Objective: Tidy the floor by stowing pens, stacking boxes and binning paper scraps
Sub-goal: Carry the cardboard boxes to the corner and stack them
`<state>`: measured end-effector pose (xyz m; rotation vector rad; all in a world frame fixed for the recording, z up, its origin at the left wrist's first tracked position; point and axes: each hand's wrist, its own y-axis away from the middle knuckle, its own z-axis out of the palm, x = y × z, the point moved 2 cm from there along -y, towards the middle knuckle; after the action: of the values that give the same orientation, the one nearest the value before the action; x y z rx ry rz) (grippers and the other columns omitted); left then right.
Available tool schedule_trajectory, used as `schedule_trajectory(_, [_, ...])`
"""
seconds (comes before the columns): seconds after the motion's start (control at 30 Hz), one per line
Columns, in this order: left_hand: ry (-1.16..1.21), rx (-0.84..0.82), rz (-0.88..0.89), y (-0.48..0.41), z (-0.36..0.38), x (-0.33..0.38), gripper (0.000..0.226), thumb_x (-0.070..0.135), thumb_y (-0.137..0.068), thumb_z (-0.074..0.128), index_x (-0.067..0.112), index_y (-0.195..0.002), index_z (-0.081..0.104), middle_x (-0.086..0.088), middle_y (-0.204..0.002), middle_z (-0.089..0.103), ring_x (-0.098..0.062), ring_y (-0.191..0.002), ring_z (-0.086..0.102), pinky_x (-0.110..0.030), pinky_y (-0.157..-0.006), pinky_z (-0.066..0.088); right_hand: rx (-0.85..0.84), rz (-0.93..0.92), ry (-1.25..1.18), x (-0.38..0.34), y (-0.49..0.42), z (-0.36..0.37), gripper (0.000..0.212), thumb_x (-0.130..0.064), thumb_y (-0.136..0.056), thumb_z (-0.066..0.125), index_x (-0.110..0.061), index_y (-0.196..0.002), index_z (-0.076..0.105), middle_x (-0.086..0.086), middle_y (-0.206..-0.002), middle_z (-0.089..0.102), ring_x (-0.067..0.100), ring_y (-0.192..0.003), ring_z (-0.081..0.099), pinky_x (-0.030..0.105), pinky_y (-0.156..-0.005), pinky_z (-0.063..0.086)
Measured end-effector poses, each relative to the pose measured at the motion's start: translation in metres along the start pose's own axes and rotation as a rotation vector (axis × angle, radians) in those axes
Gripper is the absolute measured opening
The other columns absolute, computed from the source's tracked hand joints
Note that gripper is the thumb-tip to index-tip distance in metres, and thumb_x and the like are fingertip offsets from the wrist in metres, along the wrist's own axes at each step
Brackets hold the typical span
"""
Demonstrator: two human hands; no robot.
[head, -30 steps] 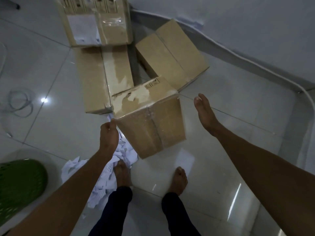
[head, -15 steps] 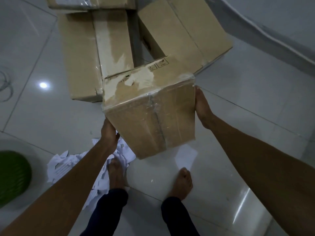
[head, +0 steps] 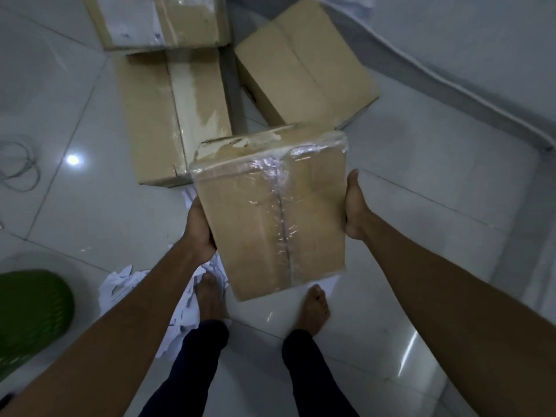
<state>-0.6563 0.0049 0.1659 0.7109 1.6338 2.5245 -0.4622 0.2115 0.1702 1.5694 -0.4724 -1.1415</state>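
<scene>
I hold a small cardboard box (head: 270, 212), wrapped in clear tape, off the floor in front of me. My left hand (head: 200, 231) grips its left side and my right hand (head: 355, 206) grips its right side, thumb along the edge; the fingers of both are hidden behind the box. On the floor beyond lie a long flat box (head: 162, 115), a tilted box (head: 304, 70) to its right, and a taped box (head: 162, 19) at the top edge. White paper scraps (head: 126, 284) are piled by my left foot.
A green basket (head: 30, 311) stands at the lower left. A coiled grey cable (head: 21, 164) lies on the tiles at the left. A white wall with a cable along its base (head: 451, 85) runs diagonally on the right. My bare feet (head: 316, 308) stand under the box.
My right hand closed in on the box's right side. Both hands then lifted the box up and toward me, tilting its taped face upward.
</scene>
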Motion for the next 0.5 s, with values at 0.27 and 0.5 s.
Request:
schedule_trajectory(0.27, [-0.236, -0.04, -0.015, 0.13, 0.087, 0.042, 0.067, 0.062, -0.092, 0.034, 0.012, -0.129, 0.058, -0.019, -0.134, 0.055, -0.036, -0.123, 0.051, -0.052, -0.113, 0.031, -0.027, -0.059, -0.108, -0.063, 0.159, -0.024, 0.08, -0.067, -0.095, 0.01, -0.013, -0.136, 0.053, 0.015, -0.134, 0.057, 0.031, -0.12, 0.057, 0.05, -0.104, 0.043])
schedule_trajectory(0.5, [-0.538, -0.052, 0.036, 0.246, 0.171, 0.089, 0.102, 0.087, -0.073, 0.008, 0.018, -0.12, 0.065, -0.02, -0.109, 0.067, -0.034, -0.084, 0.062, -0.046, -0.089, 0.051, 0.107, -0.21, 0.045, -0.125, 0.304, -0.058, 0.054, -0.054, -0.099, 0.033, -0.016, -0.131, 0.054, -0.002, -0.119, 0.063, 0.013, -0.102, 0.061, 0.028, -0.082, 0.05])
